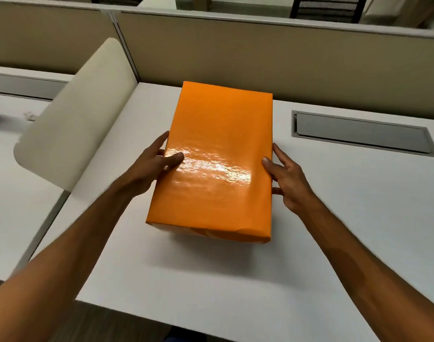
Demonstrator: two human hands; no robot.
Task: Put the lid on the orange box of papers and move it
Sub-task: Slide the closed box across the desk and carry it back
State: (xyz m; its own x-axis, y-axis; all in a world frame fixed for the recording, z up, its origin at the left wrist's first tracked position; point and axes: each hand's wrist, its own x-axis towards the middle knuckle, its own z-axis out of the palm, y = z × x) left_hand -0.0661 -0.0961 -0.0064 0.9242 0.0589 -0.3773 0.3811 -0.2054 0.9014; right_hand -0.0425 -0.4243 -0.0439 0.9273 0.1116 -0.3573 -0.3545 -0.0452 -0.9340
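Observation:
A glossy orange box (216, 134) stands in the middle of a white desk (211, 280), long side running away from me, its lid covering the top so no papers show. My left hand (154, 166) presses against the box's left side, thumb lying on the lid. On the opposite side my right hand (288, 180) clasps the right wall, thumb on the lid's edge and fingers down the side. Both hands grip the box near its middle. Whether the box rests on the desk or is slightly raised I cannot tell.
A beige rounded divider panel (80, 112) stands to the left between this desk and the neighbouring one. A grey cable hatch (361, 132) is set into the desk at the right. Beige partition walls (260, 53) close off the back.

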